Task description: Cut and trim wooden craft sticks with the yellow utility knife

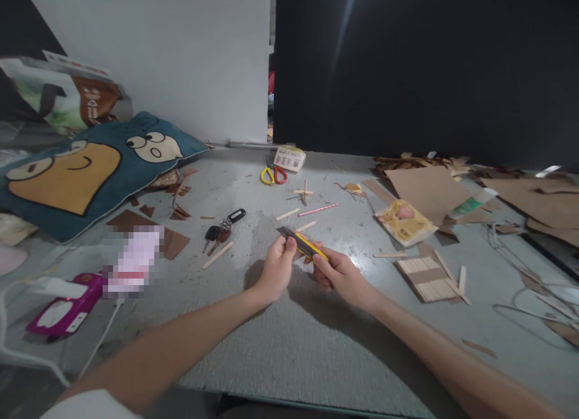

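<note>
Above the middle of the grey table I hold a yellow and black utility knife [312, 246] in both hands. My left hand [278, 268] is closed on its front end, the thumb pressed near the blade side, which points up and left. The rear part of the handle sits in my right hand [338, 272], thumb on top and fingers curled beneath. Just beyond the knife lie a pink striped stick [318, 210] and a loose wooden craft stick [287, 214]. Farther back, a few small sticks form a crossed piece [304, 192].
Keys [221, 231] and another craft stick [218, 255] lie left of my hands. Scissors [274, 175] are at the back. To the right are a bundle of craft sticks [425, 277], a yellow packet [404, 222], a glue stick [474, 203] and cardboard [420, 187]. A pink power strip [67, 307] and cushion [90, 172] occupy the left.
</note>
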### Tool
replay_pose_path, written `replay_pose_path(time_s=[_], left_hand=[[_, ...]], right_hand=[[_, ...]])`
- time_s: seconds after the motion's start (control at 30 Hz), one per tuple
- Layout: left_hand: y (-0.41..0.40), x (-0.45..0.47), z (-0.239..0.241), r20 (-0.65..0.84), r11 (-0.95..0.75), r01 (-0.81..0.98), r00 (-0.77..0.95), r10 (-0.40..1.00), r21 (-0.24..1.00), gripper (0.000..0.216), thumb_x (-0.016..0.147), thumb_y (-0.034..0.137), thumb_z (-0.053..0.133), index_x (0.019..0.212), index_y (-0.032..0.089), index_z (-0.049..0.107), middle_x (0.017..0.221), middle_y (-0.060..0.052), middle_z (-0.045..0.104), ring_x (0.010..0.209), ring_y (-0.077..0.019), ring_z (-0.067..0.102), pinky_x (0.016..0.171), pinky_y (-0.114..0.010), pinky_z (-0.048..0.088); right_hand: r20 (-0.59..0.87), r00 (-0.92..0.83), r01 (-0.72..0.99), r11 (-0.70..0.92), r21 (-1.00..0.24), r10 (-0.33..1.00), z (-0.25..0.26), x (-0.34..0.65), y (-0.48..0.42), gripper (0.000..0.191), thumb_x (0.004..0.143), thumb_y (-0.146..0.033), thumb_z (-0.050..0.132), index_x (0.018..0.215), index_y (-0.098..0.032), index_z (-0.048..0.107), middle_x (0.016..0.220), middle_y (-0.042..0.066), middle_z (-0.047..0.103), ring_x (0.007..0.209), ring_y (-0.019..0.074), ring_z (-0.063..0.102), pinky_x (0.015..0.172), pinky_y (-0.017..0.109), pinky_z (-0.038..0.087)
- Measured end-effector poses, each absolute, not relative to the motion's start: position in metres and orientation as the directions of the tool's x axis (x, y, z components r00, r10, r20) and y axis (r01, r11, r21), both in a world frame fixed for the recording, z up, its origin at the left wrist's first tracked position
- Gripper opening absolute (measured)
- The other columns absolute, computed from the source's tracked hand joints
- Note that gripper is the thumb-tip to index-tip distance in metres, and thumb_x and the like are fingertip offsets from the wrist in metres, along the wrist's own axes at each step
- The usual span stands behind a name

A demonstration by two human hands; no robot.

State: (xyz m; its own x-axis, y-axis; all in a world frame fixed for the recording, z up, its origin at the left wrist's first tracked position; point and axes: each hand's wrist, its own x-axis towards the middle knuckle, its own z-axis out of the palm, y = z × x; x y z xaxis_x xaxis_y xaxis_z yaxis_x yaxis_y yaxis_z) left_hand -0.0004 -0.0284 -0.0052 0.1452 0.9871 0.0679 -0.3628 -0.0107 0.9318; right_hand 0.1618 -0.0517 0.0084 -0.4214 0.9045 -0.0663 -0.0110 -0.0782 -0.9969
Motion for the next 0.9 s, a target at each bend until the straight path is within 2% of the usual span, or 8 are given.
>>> replay_pose_path(time_s=[0.13,0.37,0.53,0.63,0.7,0.77,0.83,0.9], left_hand=[[-0.027,0.000,-0.005,0.055,0.012,-0.416,0.149,0.987,0.909,0.063,0.079,0.079,0.075,0.093,0.019,0.064,0.099,-0.012,0.077,0.117,-0.0333,0.073,0.098,-0.045,0.059],[-0.028,0.002,0.001,0.063,0.086,-0.450,0.306,0.950,0.889,0.066,0.076,0.077,0.079,0.103,0.017,0.070,0.115,-0.016,0.078,0.116,-0.0300,0.072,0.101,-0.041,0.056],[-0.029,0.002,-0.001,0.076,0.087,-0.428,0.349,0.934,0.900,0.064,0.082,0.072,0.077,0.110,0.015,0.073,0.124,-0.018,0.076,0.122,-0.0308,0.069,0.106,-0.042,0.052],[-0.028,0.000,-0.002,0.101,0.042,-0.370,0.359,0.928,0.928,0.065,0.089,0.074,0.069,0.117,0.015,0.072,0.126,-0.017,0.075,0.124,-0.0313,0.068,0.109,-0.044,0.051],[-0.029,-0.005,0.000,0.153,-0.068,-0.246,0.345,0.926,0.967,0.061,0.099,0.070,0.057,0.123,0.017,0.070,0.130,-0.016,0.073,0.127,-0.0305,0.067,0.111,-0.046,0.051],[-0.032,-0.012,0.005,0.231,-0.251,0.011,0.347,0.909,0.968,0.050,0.108,0.058,0.044,0.131,0.020,0.067,0.136,-0.015,0.070,0.132,-0.0286,0.064,0.115,-0.049,0.048],[-0.037,-0.022,0.011,0.294,-0.444,0.328,0.417,0.860,0.834,0.039,0.110,0.040,0.043,0.140,0.021,0.060,0.143,-0.015,0.066,0.137,-0.0280,0.059,0.118,-0.052,0.045],[-0.040,-0.034,0.015,0.324,-0.639,0.465,0.589,0.740,0.613,0.038,0.108,0.027,0.044,0.141,0.020,0.061,0.148,-0.015,0.062,0.145,-0.0282,0.053,0.122,-0.053,0.042]], right_hand=[[-0.047,-0.413,-0.022,-0.062,-0.998,0.909,0.007,0.160,-0.054,0.064,0.093,-0.077,0.059,0.123,-0.020,0.058,0.060,-0.011,0.033,0.050,0.0106,0.030,0.048,0.027,0.029],[-0.049,-0.355,-0.111,-0.094,-0.989,0.933,0.004,0.157,-0.054,0.051,0.094,-0.073,0.063,0.099,-0.023,0.052,0.064,-0.010,0.033,0.051,0.0096,0.030,0.048,0.026,0.028],[-0.049,-0.387,-0.153,-0.117,-0.981,0.921,0.002,0.158,-0.053,0.051,0.093,-0.072,0.065,0.095,-0.024,0.049,0.065,-0.010,0.031,0.053,0.0096,0.029,0.049,0.025,0.027],[-0.049,-0.396,-0.161,-0.122,-0.979,0.917,0.004,0.161,-0.052,0.049,0.094,-0.071,0.065,0.095,-0.024,0.050,0.065,-0.009,0.032,0.054,0.0100,0.030,0.050,0.025,0.027],[-0.044,-0.385,-0.183,-0.123,-0.975,0.922,0.008,0.165,-0.050,0.046,0.095,-0.068,0.065,0.099,-0.025,0.051,0.066,-0.009,0.033,0.054,0.0102,0.031,0.050,0.025,0.027],[-0.022,-0.342,-0.223,-0.104,-0.969,0.939,0.014,0.173,-0.046,0.042,0.096,-0.063,0.067,0.113,-0.028,0.049,0.067,-0.010,0.038,0.053,0.0102,0.034,0.050,0.023,0.028],[0.027,-0.287,-0.252,-0.048,-0.967,0.958,0.018,0.184,-0.041,0.048,0.095,-0.053,0.071,0.128,-0.035,0.041,0.071,-0.011,0.047,0.050,0.0091,0.037,0.049,0.022,0.032],[0.101,-0.216,-0.232,0.050,-0.972,0.971,0.020,0.195,-0.035,0.048,0.096,-0.047,0.071,0.130,-0.037,0.039,0.077,-0.011,0.055,0.046,0.0077,0.040,0.046,0.022,0.038]])
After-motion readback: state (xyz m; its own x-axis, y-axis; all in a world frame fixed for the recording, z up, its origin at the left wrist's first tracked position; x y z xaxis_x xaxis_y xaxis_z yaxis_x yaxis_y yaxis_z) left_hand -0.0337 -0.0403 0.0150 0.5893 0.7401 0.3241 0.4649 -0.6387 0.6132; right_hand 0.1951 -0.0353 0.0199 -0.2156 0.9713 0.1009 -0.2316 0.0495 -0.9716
